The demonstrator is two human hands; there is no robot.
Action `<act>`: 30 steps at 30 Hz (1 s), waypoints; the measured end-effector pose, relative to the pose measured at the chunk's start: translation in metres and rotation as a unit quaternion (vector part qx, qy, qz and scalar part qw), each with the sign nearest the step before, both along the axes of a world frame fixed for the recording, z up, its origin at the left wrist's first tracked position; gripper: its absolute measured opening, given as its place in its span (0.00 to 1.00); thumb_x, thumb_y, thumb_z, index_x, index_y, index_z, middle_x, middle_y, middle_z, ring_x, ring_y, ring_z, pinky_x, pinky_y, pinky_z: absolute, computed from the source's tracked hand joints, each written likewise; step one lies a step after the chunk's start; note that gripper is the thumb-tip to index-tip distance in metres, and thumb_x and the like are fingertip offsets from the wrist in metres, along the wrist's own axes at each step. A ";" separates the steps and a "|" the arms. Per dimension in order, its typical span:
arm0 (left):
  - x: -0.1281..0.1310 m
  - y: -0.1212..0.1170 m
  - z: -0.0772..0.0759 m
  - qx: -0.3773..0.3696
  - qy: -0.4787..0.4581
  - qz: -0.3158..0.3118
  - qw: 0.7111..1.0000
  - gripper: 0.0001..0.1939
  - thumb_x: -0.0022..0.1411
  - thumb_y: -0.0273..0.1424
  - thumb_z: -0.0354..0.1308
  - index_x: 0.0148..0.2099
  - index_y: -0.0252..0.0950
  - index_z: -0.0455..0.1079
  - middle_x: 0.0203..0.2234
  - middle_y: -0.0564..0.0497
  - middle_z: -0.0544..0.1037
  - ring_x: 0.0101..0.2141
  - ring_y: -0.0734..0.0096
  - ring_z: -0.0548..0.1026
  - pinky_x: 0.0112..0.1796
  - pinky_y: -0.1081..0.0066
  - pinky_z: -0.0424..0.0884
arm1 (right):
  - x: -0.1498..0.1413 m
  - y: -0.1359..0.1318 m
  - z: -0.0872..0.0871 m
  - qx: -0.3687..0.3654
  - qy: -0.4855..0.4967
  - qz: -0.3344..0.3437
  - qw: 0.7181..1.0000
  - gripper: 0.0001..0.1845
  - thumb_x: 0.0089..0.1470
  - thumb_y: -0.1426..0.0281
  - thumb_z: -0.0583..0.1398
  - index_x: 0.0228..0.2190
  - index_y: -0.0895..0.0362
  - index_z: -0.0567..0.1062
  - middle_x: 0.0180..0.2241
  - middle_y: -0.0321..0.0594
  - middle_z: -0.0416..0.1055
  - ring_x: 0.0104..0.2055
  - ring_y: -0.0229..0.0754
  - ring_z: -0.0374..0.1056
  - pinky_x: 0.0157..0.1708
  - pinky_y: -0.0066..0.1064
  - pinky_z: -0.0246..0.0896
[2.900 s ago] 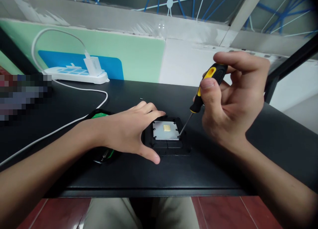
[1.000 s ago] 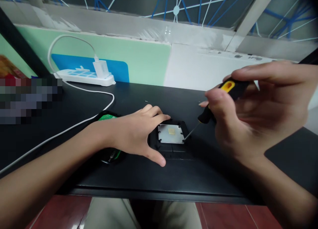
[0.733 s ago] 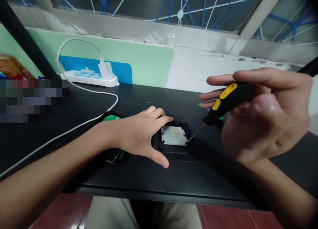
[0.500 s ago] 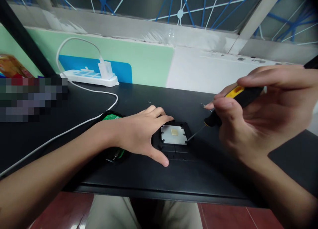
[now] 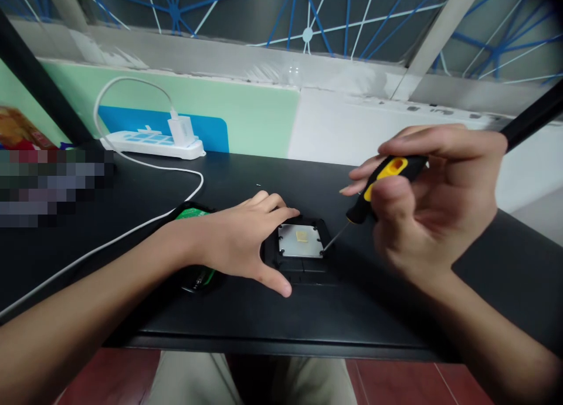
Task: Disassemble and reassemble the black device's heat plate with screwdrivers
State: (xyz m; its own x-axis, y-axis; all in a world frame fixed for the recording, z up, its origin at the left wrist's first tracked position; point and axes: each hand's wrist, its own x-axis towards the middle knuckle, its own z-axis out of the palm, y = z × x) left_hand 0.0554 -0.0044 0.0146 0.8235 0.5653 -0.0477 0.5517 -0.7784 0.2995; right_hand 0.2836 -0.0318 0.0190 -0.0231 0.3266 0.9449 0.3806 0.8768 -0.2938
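A black plastic casing (image 5: 326, 232) lies on the black table, with a silver metal plate (image 5: 290, 248) set in it. Small dark screw points sit round the plate's edge, and a yellowish square is at its middle. My left hand (image 5: 241, 235) spans the casing's left side, index finger at the far edge and thumb stretched along the near part, holding it down. In my right hand (image 5: 433, 200) is a black-and-yellow screwdriver (image 5: 393, 167), tilted, its handle between thumb and fingers. Its tip meets the plate's near right corner. Under my left wrist is a green circuit board (image 5: 192, 213) in a black shell, partly hidden.
A small screw-like piece (image 5: 258, 184) lies beyond my left hand. At the back left stands a white power strip (image 5: 156, 146) with a charger (image 5: 180, 130) plugged in. Its white cable (image 5: 145, 216) runs across the table's left side. A patterned window is behind.
My right hand has turned the screwdriver handle, so more of its yellow part shows, while the tip stays at the same corner. My left hand keeps its place on the casing. The view has shifted slightly.
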 end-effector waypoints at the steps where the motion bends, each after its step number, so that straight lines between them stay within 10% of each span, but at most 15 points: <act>1: 0.000 0.000 0.000 -0.001 0.000 -0.001 1.000 0.58 0.54 0.61 0.68 0.75 0.36 0.50 0.62 0.40 0.65 0.63 0.47 0.61 0.63 0.56 0.61 | 0.000 0.002 0.000 0.018 0.006 -0.019 1.000 0.16 0.55 0.60 0.69 0.46 0.41 0.79 0.43 0.39 0.70 0.31 0.41 0.71 0.23 0.37 0.70; 10: 0.000 0.001 0.000 -0.004 0.003 0.002 1.000 0.58 0.54 0.62 0.68 0.74 0.36 0.52 0.61 0.41 0.65 0.62 0.47 0.61 0.62 0.57 0.60 | -0.003 -0.003 -0.004 -0.074 0.046 -0.007 0.996 0.14 0.68 0.57 0.53 0.49 0.39 0.76 0.44 0.39 0.78 0.37 0.49 0.78 0.28 0.41 0.77; 17: 0.000 0.001 -0.001 0.001 0.003 -0.001 1.000 0.58 0.55 0.62 0.67 0.75 0.36 0.51 0.61 0.40 0.64 0.62 0.47 0.61 0.61 0.57 0.62 | -0.001 0.001 0.000 -0.002 0.018 -0.029 0.999 0.19 0.49 0.62 0.74 0.44 0.44 0.79 0.42 0.36 0.71 0.30 0.36 0.71 0.24 0.32 0.72; 25: 0.000 0.001 -0.001 0.004 0.006 -0.005 1.000 0.56 0.56 0.61 0.66 0.74 0.35 0.51 0.61 0.39 0.66 0.61 0.46 0.62 0.60 0.56 0.63 | 0.002 0.006 -0.006 -0.053 0.034 0.026 0.998 0.12 0.69 0.60 0.53 0.49 0.46 0.73 0.41 0.38 0.78 0.33 0.40 0.77 0.27 0.34 0.76; 30: 0.000 0.002 -0.001 0.010 0.001 -0.007 1.000 0.57 0.56 0.63 0.64 0.75 0.36 0.51 0.61 0.38 0.65 0.62 0.44 0.61 0.60 0.53 0.63 | 0.005 0.015 -0.009 -0.034 0.015 0.021 0.999 0.16 0.60 0.60 0.66 0.48 0.46 0.73 0.47 0.37 0.71 0.33 0.36 0.75 0.26 0.31 0.75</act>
State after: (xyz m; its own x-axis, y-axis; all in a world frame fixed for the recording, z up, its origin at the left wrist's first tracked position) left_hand 0.0549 -0.0026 0.0135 0.8310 0.5550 -0.0379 0.5416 -0.7917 0.2826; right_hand 0.2888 -0.0169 0.0104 -0.0098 0.3894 0.9210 0.3341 0.8694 -0.3640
